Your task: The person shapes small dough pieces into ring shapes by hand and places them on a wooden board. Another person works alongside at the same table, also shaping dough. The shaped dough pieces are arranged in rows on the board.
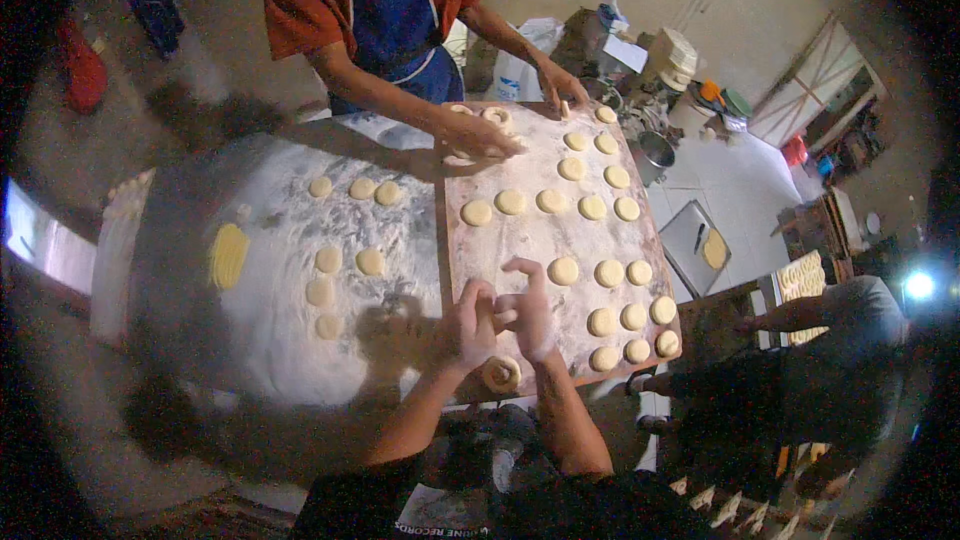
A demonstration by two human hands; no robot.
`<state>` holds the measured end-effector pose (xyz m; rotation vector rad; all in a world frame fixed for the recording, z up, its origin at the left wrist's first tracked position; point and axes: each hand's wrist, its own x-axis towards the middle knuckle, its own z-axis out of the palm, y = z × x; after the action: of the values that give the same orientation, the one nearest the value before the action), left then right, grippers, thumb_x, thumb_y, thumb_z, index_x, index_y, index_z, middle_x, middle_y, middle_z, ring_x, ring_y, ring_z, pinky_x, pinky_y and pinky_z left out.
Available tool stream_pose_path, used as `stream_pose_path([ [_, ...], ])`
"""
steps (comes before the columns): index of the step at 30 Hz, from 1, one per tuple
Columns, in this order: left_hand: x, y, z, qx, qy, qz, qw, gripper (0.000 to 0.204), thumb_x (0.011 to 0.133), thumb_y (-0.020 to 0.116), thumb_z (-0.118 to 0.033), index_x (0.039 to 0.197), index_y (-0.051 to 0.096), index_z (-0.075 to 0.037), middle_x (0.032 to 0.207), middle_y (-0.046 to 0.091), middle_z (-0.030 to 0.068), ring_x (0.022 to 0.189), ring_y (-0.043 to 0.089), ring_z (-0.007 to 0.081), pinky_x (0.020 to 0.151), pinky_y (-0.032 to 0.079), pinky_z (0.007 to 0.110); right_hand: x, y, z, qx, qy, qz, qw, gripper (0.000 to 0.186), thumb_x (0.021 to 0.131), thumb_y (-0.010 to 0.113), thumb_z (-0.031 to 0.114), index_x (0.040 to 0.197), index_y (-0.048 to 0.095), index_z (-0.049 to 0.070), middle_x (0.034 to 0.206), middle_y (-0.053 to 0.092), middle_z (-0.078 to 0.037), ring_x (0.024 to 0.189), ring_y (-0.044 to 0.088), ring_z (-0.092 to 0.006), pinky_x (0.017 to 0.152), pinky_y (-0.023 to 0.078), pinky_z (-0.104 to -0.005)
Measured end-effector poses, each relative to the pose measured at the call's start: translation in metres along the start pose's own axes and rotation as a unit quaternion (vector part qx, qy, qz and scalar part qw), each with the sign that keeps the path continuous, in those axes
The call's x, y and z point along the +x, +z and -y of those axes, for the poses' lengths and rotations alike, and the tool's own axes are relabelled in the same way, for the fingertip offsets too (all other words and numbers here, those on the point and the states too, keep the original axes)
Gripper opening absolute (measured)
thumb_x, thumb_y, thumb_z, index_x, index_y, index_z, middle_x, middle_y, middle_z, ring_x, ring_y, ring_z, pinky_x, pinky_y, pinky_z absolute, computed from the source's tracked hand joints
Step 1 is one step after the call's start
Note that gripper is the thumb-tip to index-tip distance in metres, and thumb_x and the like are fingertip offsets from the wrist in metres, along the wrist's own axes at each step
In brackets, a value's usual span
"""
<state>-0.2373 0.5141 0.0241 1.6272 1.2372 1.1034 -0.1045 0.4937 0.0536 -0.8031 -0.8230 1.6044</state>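
Over the near part of a floured wooden board [500,240], my left hand [472,325] and my right hand [530,315] come together. Their fingers curl round a small piece of pale dough, mostly hidden between them; one right finger sticks out. Just below my wrists lies a dough ring [501,373] at the board's near edge. Flat round dough pieces [609,273] stand in rows on the right side of the board. More dough rounds [510,202] cross its middle.
Opposite me, a person in a blue apron [395,25] reaches over dough rings [496,118] at the far edge. Left is a floured dark table [280,320] with several dough rounds and a yellow scraper-like piece [229,256]. A metal tray [692,230] and a pot [655,152] lie beyond the board's right.
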Motion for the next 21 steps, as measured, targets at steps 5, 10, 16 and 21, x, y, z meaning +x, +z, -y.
stream_pose_path([
  [5,0.011,0.017,0.007,-0.116,0.033,-0.053,0.991,0.015,0.104,0.042,-0.021,0.104,0.051,-0.010,0.072,0.060,0.0155,0.068,0.064,0.0376,0.062,0.047,0.045,0.016,-0.063,-0.030,0.076,-0.019,0.085,0.993,0.060,0.100,0.042,0.050,0.144,0.029,0.011,0.105,0.061,-0.017,0.069,0.062,-0.0251,0.060,0.049,-0.0331],
  [10,0.035,0.025,0.025,0.052,-0.021,-0.024,0.998,0.026,0.103,0.042,-0.025,0.113,0.048,-0.001,0.100,0.062,0.0264,0.092,0.062,0.0449,0.072,0.048,0.050,0.039,-0.009,0.018,-0.290,-0.017,-0.007,0.957,0.058,0.100,0.040,0.055,0.135,0.044,0.008,0.115,0.052,-0.010,0.076,0.058,-0.0175,0.066,0.049,-0.0307],
  [16,0.098,0.015,0.075,0.203,-0.136,0.014,0.970,0.049,0.097,0.054,-0.025,0.138,0.036,-0.005,0.130,0.052,0.0298,0.116,0.055,0.0450,0.098,0.044,0.052,0.130,-0.082,-0.041,-0.529,0.054,-0.119,0.838,0.085,0.084,0.069,0.045,0.147,0.027,0.007,0.112,0.061,-0.027,0.097,0.063,-0.0413,0.082,0.052,-0.0486],
  [21,0.092,0.000,0.107,0.285,-0.153,0.095,0.942,0.077,0.088,0.064,-0.031,0.151,0.024,-0.013,0.142,0.039,0.0375,0.124,0.049,0.0518,0.102,0.042,0.057,0.122,-0.076,-0.041,-0.690,0.024,-0.108,0.715,0.091,0.079,0.074,0.045,0.148,0.028,0.008,0.108,0.065,-0.025,0.102,0.064,-0.0428,0.078,0.052,-0.0529],
])
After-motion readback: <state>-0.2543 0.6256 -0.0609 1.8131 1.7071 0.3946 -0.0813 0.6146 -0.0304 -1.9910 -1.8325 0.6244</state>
